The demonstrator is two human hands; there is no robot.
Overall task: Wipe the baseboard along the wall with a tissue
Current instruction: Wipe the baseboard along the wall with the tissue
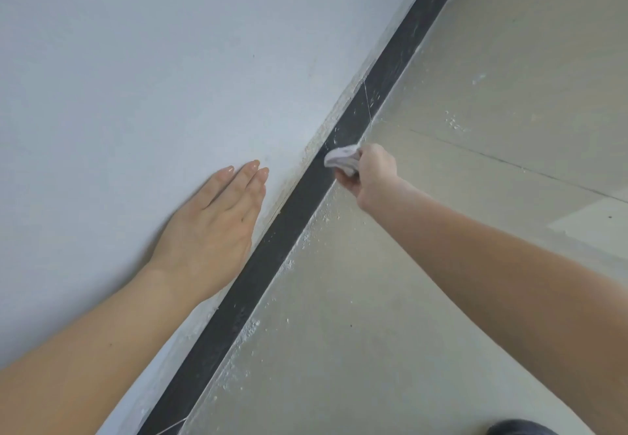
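A dark baseboard (272, 251) runs diagonally from the bottom left to the top right, between the pale wall and the floor. My right hand (368, 172) grips a crumpled white tissue (341, 159) and holds it against the baseboard about halfway along. My left hand (217, 220) lies flat on the wall just left of the baseboard, fingers straight and together. White dust specks show on the baseboard beyond the tissue.
The pale wall (136, 77) fills the left side. A beige tiled floor (475, 111) with white dust flecks along the baseboard's foot fills the right. A dark rounded object (520, 428) peeks in at the bottom right edge.
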